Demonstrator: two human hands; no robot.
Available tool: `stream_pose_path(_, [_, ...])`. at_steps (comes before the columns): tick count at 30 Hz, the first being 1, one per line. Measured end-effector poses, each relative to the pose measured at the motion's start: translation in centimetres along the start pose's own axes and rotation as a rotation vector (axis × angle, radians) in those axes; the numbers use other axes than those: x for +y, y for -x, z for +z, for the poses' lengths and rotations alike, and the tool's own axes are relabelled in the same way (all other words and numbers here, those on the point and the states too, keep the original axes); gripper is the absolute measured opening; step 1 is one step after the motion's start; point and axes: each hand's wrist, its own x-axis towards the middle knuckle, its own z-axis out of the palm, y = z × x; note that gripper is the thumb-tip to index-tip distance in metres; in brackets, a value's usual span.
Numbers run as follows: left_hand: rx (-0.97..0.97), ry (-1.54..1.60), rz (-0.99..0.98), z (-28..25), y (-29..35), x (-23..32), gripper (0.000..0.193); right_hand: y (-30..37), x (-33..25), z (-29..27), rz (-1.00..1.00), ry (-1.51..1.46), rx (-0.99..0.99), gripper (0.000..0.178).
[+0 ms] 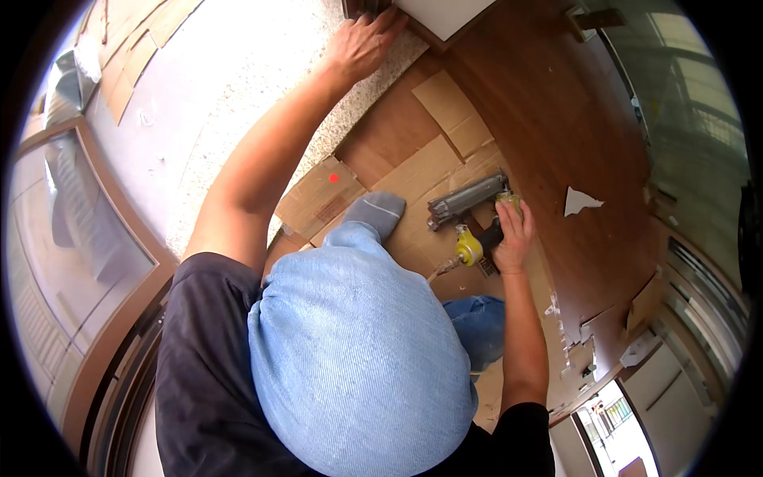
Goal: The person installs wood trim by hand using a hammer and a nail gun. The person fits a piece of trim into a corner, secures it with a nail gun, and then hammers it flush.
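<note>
My left hand (362,46) reaches far forward, its fingers stretched out over a dark brown wooden edge (363,8) beside a white panel (445,14). The fingertips are partly lost against the dark wood. On the right, my right hand (513,237) is closed around an air nail gun (470,245) with a yellow end cap, black grip and long grey magazine. The nail gun is low over cardboard (421,171), and a clear air hose (443,269) runs from it toward my knee. Whether it rests on the cardboard I cannot tell.
My socked foot (377,213) stands on the cardboard by a speckled stone ledge (258,79). A brown-framed window (119,318) is at left. Brown wooden flooring (548,95) spreads to the right, with a torn white scrap (582,202) on it.
</note>
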Motion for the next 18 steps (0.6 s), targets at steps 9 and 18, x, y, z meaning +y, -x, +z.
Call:
stream_pose_path(9, [0.055,0.325,-0.132,0.1,-0.5,0.4,0.055,3.8,4.0,-3.1,0.046,0.258,-0.064,0.054])
stream_pose_path(18, [0.05,0.263,-0.125,-0.4,0.2,0.7,0.063,10.9,7.5,-3.2,0.152,0.448,-0.236,0.097])
